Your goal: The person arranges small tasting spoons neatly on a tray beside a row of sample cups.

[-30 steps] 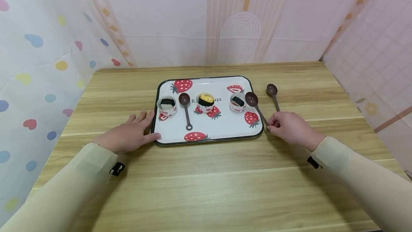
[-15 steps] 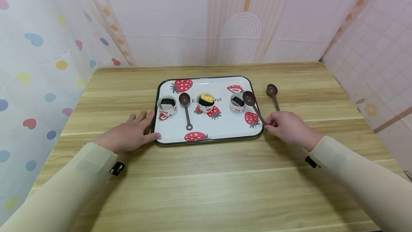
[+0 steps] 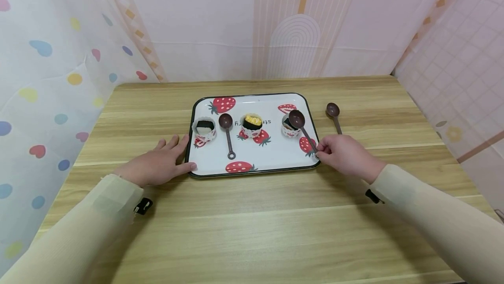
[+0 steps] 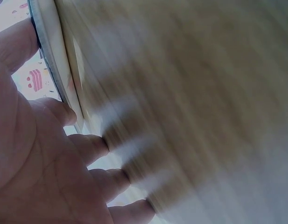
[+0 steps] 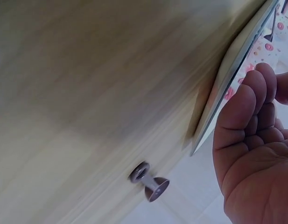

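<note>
A white tray (image 3: 212,161) with a dark rim and strawberry print lies on the wooden table. My left hand (image 3: 157,163) rests at its left edge, fingers straight, thumb over the rim. My right hand (image 3: 348,155) pinches the handle end of a brown measuring spoon (image 3: 297,119) above the tray's right side. That spoon's round bowl overlaps the right paper cup (image 3: 290,132) in the head view, partly covering the sushi piece inside. Another paper cup (image 3: 252,133) holds a yellow-topped sushi piece; a third paper cup (image 3: 205,135) stands at left. Between these two lies a second brown spoon (image 3: 226,122).
A third brown spoon (image 3: 333,110) lies on the table (image 3: 252,222) right of the tray, its handle partly hidden by my right hand. A patterned cloth (image 3: 204,21) hangs behind the table and along both sides.
My right hand has carried the pinched spoon leftward, from the tray's right edge to over the right paper cup. My left hand has stayed in place.
</note>
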`<move>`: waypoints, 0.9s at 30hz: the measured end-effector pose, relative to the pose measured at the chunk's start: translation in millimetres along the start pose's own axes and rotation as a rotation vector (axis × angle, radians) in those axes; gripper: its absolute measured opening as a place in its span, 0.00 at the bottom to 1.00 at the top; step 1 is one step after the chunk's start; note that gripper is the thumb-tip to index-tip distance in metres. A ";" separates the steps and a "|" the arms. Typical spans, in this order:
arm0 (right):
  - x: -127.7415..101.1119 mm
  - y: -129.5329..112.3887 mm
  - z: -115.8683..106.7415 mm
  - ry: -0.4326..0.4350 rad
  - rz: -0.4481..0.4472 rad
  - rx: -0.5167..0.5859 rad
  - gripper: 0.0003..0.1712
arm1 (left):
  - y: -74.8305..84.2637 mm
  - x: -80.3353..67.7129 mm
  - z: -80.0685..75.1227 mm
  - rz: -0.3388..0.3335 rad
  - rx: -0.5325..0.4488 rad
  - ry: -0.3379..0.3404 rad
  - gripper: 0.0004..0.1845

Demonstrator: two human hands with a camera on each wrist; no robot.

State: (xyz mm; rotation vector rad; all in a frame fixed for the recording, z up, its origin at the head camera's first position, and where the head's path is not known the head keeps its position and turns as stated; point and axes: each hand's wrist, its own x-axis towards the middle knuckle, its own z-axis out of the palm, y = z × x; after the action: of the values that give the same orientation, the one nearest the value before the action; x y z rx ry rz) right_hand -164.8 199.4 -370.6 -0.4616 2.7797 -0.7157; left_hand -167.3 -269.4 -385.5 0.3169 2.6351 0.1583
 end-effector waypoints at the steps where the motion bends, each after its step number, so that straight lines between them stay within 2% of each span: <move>1: 0.8 -1.5 0.4 -0.001 -0.004 0.002 0.05 | 0.0 0.1 0.0 0.000 -0.001 0.000 0.61; 15: 16.3 -28.1 13.5 -0.008 0.019 0.039 0.04 | 1.3 -1.1 -0.9 0.002 0.003 0.003 0.59; 27: 36.5 -44.5 23.6 -0.017 0.033 -0.010 0.06 | 0.8 -0.9 0.1 0.005 0.000 0.001 0.59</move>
State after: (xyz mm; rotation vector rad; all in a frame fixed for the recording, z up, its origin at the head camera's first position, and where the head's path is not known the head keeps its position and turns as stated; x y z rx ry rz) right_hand -180.6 139.4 -373.7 -0.4211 2.7695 -0.6884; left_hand -166.4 -268.8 -385.0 0.3241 2.6350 0.1595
